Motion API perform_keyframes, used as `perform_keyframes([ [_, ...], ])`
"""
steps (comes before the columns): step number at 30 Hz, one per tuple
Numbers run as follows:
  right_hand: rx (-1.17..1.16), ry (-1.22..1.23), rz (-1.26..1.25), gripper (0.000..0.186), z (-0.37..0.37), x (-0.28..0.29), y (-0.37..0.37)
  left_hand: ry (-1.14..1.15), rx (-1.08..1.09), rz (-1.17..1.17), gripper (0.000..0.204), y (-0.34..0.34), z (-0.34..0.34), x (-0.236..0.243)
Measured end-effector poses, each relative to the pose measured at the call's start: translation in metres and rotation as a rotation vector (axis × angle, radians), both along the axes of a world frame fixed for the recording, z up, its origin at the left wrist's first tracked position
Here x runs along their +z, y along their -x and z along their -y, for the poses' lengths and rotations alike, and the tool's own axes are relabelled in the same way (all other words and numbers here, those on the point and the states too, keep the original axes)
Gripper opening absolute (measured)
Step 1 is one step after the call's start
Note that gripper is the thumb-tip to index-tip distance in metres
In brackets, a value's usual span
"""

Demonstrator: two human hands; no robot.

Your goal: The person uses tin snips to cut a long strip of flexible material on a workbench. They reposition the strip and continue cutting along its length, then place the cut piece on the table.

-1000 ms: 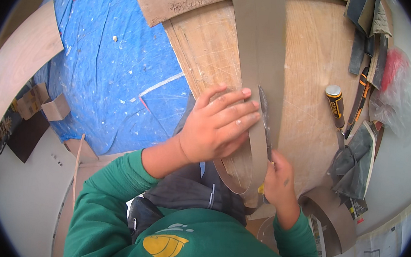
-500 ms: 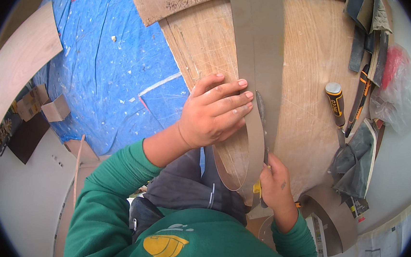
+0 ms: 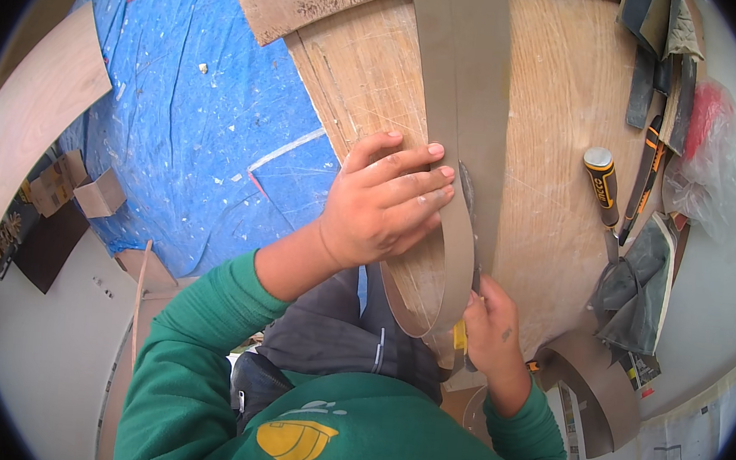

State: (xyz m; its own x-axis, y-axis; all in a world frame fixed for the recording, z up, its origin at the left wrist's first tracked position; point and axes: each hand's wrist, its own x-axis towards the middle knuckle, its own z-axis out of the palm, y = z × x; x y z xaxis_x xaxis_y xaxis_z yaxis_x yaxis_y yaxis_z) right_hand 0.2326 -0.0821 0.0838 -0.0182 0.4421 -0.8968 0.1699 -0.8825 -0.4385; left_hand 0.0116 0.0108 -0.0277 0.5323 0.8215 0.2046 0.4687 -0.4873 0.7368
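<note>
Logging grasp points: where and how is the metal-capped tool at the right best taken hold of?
Probably by its thick handle, from the left, over the wooden board: the thin shank points toward dark sheeting, and an orange-and-black cutter lies close on the handle's right.

Strip point(image 3: 468, 82) on board point(image 3: 556, 150) — tarpaulin point(image 3: 203, 122) left

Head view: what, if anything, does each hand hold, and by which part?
The right hand grips a bladed tool by its handle end. The left hand lies over the grey-brown strip; any grip there cannot be told.
</note>
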Motion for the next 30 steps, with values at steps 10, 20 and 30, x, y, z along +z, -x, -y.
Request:
perform_keyframes([
  [10,-0.007,-0.017,0.002,0.022,-0.008,0.001,0.003,0.026,0.010,0.028,0.029,0.000,0.001,0.001],
  [20,0.052,-0.089,0.001,0.023,-0.009,0.000,0.000,0.059,0.009,0.047,0.031,-0.001,0.003,0.006],
  [30,0.030,-0.085,0.007,0.023,-0.013,-0.001,0.003,0.076,0.012,0.056,0.031,0.000,0.000,0.009],
])
